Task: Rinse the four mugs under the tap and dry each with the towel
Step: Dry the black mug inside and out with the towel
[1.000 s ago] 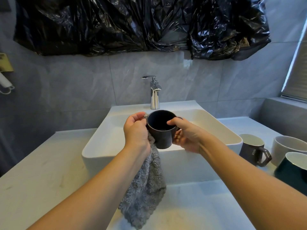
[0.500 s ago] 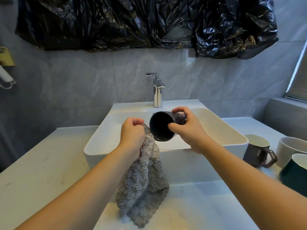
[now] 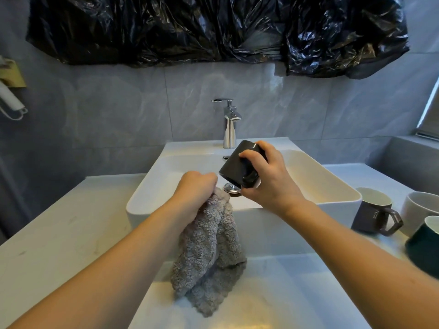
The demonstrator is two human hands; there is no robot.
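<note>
Right hand point(image 3: 268, 184) grips the dark mug point(image 3: 237, 166) over the basin point(image 3: 337, 198), fingers wrapped round its wall from the far side, thumb low near the handle; the grip is closed on the mug. Mug is tipped mouth-down and toward my left, base raised toward the tap point(image 3: 230, 124), so its long axis runs on a slant from upper right to lower left. The drain plug point(image 3: 231, 188) sits directly below the lowered rim. No water visible from the spout. Left hand point(image 3: 194, 193) is fisted on the grey towel point(image 3: 209, 252), fingers curled tight on a bunched top; the rest of the cloth hangs down over the basin's front wall onto the counter point(image 3: 59, 233). Key relation: the mug's open mouth points down toward the left fist, which lies just beside and below the rim, apart from it, not touching as far as I can tell. Judgement: this reads as draining the mug before drying; the left hand is the nearer one to bring cloth to the mouth, and the towel would enter along that slanted axis. Risk: a wet glazed wall held one-handed could slip. Three other mugs stand on the counter at my right: a grey mug point(image 3: 373, 212) with lettering, a white mug point(image 3: 420, 210), a dark green mug point(image 3: 425, 245). Whether those are rinsed already I cannot tell.
</note>
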